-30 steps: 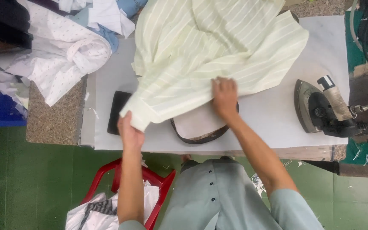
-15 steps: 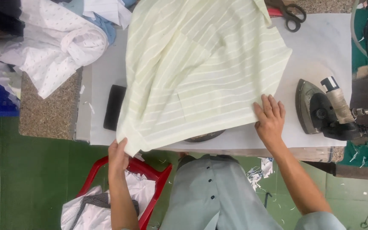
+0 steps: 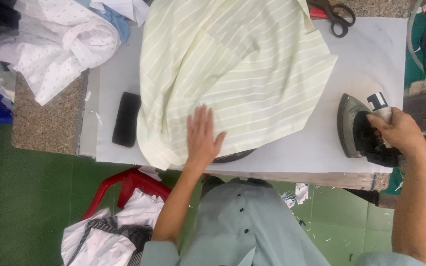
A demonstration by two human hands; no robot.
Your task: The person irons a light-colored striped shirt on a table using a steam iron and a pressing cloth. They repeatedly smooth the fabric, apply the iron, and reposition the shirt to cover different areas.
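- The left hand (image 3: 204,137) lies flat with its fingers spread on the pale yellow-green striped cotton shirt (image 3: 232,74), near the front edge of the white padded ironing table (image 3: 371,54).
- The right hand (image 3: 396,132) is wrapped closed around the handle of the dark metal iron (image 3: 358,127), which rests on the table at the right, well apart from the shirt.
- A risk, in my judgement: the shirt has soft folds and a turned-up hem near the left hand, so the iron could press a crease into it if the cloth is not smoothed.
- Another risk: the spread fingers lie on the cloth where the hot iron could pass, so they could be burned.
- The shirt looks thin and light, with white stripes, and it covers most of the table's middle; its lower corner hangs slightly over the front edge.
- A black flat phone (image 3: 126,119) lies just beside the shirt's left edge, and black scissors (image 3: 338,15) lie at the back.
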